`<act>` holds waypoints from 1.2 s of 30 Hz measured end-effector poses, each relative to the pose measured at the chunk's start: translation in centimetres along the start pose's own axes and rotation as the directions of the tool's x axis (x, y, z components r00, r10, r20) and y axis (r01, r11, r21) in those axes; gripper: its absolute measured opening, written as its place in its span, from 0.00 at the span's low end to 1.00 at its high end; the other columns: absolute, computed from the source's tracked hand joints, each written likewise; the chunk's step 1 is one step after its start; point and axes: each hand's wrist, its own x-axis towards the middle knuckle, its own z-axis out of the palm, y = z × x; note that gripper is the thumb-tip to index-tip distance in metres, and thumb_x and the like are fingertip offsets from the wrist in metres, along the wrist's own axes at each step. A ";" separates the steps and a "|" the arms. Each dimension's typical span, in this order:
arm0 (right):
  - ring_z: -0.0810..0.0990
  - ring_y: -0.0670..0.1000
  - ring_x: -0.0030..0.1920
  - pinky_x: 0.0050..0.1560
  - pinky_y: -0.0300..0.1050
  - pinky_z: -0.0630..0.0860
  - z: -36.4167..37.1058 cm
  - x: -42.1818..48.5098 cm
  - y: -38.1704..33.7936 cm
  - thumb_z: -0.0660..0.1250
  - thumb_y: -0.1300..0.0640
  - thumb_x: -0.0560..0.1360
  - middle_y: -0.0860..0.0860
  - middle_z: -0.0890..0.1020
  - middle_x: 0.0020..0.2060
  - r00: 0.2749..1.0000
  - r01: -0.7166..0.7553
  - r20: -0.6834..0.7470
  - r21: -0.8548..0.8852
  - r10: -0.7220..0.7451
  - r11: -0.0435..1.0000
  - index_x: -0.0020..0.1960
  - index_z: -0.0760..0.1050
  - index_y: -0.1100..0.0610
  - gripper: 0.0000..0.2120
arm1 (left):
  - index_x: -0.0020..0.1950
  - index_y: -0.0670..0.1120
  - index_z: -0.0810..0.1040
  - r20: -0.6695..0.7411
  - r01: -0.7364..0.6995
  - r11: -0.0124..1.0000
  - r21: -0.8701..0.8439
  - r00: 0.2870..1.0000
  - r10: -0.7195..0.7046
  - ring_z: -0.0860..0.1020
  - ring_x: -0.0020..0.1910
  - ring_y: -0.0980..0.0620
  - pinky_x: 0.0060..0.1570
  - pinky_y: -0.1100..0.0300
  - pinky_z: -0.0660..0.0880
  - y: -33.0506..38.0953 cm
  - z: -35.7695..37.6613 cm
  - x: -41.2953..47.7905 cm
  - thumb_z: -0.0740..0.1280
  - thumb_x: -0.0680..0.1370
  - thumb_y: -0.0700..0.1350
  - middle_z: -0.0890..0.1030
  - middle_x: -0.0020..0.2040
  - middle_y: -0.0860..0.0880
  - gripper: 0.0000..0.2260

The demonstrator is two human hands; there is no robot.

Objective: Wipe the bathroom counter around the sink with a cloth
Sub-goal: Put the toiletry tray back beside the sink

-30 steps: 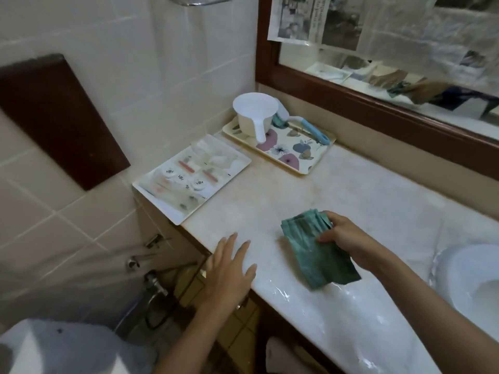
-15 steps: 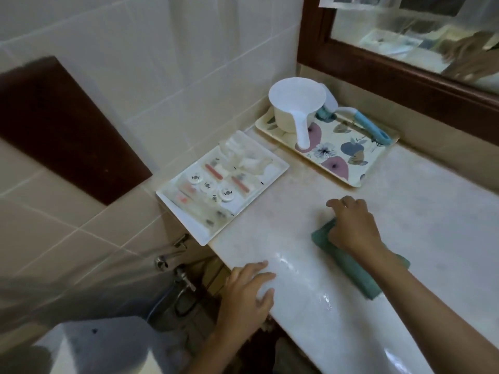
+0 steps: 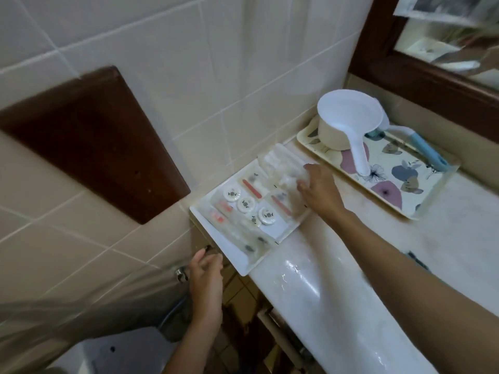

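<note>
We are leaving the cloth (image 3: 415, 259) behind: half a second ago our right hand (image 3: 320, 191) was pressing it to the worktop (image 3: 310, 279), and now that hand is reaching onto the white tray (image 3: 232, 256) of packets, its fingers (image 3: 310, 168) lying over them, too blurred to tell whether they are gripping. Only a dark sliver, probably the cloth, is showing past our forearm. Our left hand (image 3: 206, 276) is dropping below the edge, fingers loosely curled beside the tray's corner, holding nothing. We are judging that wiping is pausing while we clear the tray's spot
</note>
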 end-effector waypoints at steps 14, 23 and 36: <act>0.67 0.64 0.61 0.58 0.54 0.67 1.2 1.8 0.4 0.58 0.62 0.77 0.64 0.69 0.60 0.972 -0.229 0.023 -0.152 0.236 0.961 0.60 0.69 0.66 0.14 | 0.54 0.53 0.78 0.028 -0.029 0.999 0.039 0.999 0.028 0.80 0.48 0.52 0.47 0.54 0.77 2.3 0.9 2.4 0.61 0.80 0.35 0.82 0.49 0.53 0.14; 0.75 0.64 0.50 0.46 0.51 0.72 -0.2 -8.2 2.6 0.59 0.69 0.68 0.62 0.76 0.49 0.798 -0.563 -0.158 0.146 0.581 0.814 0.50 0.74 0.66 0.11 | 0.46 0.58 0.78 0.111 -0.113 0.969 0.220 0.990 0.090 0.78 0.44 0.57 0.44 0.58 0.74 3.4 -0.2 1.8 0.59 0.79 0.35 0.80 0.43 0.60 0.17; 0.74 0.55 0.45 0.37 0.43 0.65 -6.0 -27.1 5.4 0.64 0.63 0.72 0.55 0.77 0.48 0.488 -0.605 -0.366 0.512 0.792 0.610 0.51 0.75 0.60 0.08 | 0.53 0.52 0.80 0.462 -0.316 0.877 0.362 0.878 0.125 0.80 0.50 0.48 0.51 0.50 0.77 3.3 3.6 -4.6 0.61 0.78 0.36 0.81 0.53 0.50 0.14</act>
